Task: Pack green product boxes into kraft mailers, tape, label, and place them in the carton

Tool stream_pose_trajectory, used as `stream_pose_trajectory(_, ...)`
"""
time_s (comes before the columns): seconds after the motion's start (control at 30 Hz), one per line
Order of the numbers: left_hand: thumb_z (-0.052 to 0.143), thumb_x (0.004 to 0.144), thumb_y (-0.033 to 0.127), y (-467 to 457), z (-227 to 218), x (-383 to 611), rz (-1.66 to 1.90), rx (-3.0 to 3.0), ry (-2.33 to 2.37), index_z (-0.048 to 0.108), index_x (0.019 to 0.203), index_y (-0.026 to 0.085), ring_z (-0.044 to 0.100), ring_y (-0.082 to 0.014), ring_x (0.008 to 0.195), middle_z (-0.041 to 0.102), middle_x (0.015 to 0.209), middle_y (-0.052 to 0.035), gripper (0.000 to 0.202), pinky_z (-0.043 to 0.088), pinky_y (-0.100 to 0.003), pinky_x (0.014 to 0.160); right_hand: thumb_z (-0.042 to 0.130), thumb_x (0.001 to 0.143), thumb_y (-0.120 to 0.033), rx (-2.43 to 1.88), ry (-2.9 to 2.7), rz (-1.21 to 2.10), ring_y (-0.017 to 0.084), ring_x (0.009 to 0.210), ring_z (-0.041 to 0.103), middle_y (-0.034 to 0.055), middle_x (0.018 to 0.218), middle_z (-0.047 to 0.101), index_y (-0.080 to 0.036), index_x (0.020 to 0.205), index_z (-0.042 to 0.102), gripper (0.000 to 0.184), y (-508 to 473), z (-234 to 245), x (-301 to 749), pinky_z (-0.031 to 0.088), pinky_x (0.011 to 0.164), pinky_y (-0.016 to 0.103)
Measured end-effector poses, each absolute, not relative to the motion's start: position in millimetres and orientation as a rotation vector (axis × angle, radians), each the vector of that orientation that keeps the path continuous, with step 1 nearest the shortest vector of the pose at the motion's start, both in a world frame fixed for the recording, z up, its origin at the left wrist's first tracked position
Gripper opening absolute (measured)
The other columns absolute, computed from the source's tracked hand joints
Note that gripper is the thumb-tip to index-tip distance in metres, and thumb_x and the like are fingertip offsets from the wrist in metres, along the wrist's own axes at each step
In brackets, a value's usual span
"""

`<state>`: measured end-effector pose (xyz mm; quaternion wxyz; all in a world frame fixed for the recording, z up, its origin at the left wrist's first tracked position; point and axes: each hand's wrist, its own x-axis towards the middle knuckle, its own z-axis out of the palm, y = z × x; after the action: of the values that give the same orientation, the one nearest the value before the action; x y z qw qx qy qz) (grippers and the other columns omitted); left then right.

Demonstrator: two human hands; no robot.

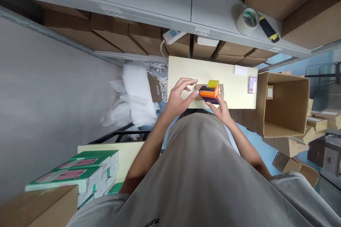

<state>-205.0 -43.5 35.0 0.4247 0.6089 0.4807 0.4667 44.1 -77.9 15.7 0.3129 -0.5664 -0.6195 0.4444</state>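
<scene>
My right hand grips a small orange and dark purple box by its right end and near side. The box is over the pale yellow table, close in front of my body. To its left is my left hand, fingers stretched out and apart, its thumb tip at the box's left end. I cannot tell whether that thumb touches it. Behind the held box shows a yellow piece; whether it is joined to the box is unclear. Beneath them lies a small open cardboard carton, mostly hidden.
A large open carton stands at the table's right. White foam wrap lies to the left. Above the table, a grey shelf bears a tape roll and a utility knife. Green-and-white boxes are stacked lower left.
</scene>
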Motion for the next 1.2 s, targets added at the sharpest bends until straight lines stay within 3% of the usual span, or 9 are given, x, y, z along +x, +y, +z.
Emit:
stream_pose_trajectory(0.2, 0.071, 0.11, 0.049, -35, 66, -214, 1.053, 1.753, 0.946, 0.084, 0.123, 0.028, 0.072, -0.0257, 0.117, 0.08, 0.12, -0.0093, 0.027, 0.064, -0.044, 0.1, 0.072, 0.11, -0.056, -1.541, -1.924, 0.839, 0.035, 0.124, 0.075, 0.0132, 0.129, 0.08, -0.029, 0.133, 0.074, 0.036, -101, 42, 56, 0.062, 0.115, 0.056)
stream_pose_trajectory(0.4, 0.069, 0.112, 0.041, -46, 79, -215, 1.063, 1.803, 0.817, 0.084, 0.126, 0.031, 0.074, -0.0254, 0.116, 0.082, 0.12, -0.0068, 0.023, 0.064, -0.048, 0.108, 0.063, 0.112, -0.041, -1.568, -2.098, 0.566, 0.035, 0.12, 0.074, 0.0109, 0.119, 0.08, -0.029, 0.132, 0.071, 0.026, -126, 63, 71, 0.054, 0.122, 0.065)
stream_pose_trajectory(0.63, 0.069, 0.111, 0.051, -64, 98, -220, 1.038, 1.836, 0.929, 0.083, 0.131, 0.034, 0.073, -0.0271, 0.116, 0.081, 0.124, -0.0074, 0.029, 0.065, -0.05, 0.108, 0.061, 0.108, -0.028, -1.356, -2.211, 0.367, 0.031, 0.104, 0.073, 0.0075, 0.108, 0.078, -0.029, 0.124, 0.071, 0.019, -121, 71, 82, 0.058, 0.107, 0.056)
stream_pose_trajectory(0.73, 0.067, 0.113, 0.051, -70, 104, -216, 1.028, 1.88, 0.992, 0.083, 0.131, 0.035, 0.073, -0.0269, 0.117, 0.08, 0.125, -0.0077, 0.03, 0.064, -0.05, 0.108, 0.059, 0.108, -0.025, -1.334, -2.278, 0.354, 0.031, 0.107, 0.073, 0.0075, 0.108, 0.079, -0.029, 0.123, 0.072, 0.021, -107, 69, 90, 0.056, 0.108, 0.055)
stream_pose_trajectory(0.9, 0.065, 0.114, 0.046, -78, 114, -199, 1.06, 2.0, 1.082, 0.082, 0.132, 0.037, 0.071, -0.0256, 0.117, 0.079, 0.131, -0.0069, 0.026, 0.064, -0.047, 0.104, 0.053, 0.112, -0.028, -1.288, -2.359, 0.234, 0.029, 0.102, 0.073, 0.0064, 0.102, 0.078, -0.028, 0.121, 0.073, 0.022, -79, 67, 111, 0.055, 0.109, 0.053)
stream_pose_trajectory(1.07, 0.068, 0.112, 0.039, -83, 127, -171, 1.109, 2.094, 1.233, 0.081, 0.13, 0.037, 0.077, -0.0242, 0.109, 0.082, 0.121, -0.0041, 0.021, 0.067, -0.046, 0.103, 0.056, 0.115, -0.046, -1.259, -2.321, 0.265, 0.03, 0.098, 0.072, 0.0079, 0.096, 0.075, -0.027, 0.11, 0.073, 0.025, -53, 67, 134, 0.058, 0.105, 0.053)
stream_pose_trajectory(1.2, 0.072, 0.109, 0.029, -82, 141, -145, 1.261, 2.187, 1.298, 0.077, 0.13, 0.039, 0.08, -0.022, 0.103, 0.085, 0.115, 0.0, 0.024, 0.069, -0.04, 0.095, 0.055, 0.116, -0.051, -1.257, -2.302, 0.256, 0.029, 0.095, 0.073, 0.0069, 0.094, 0.076, -0.029, 0.106, 0.073, 0.03, -42, 63, 156, 0.06, 0.103, 0.053)
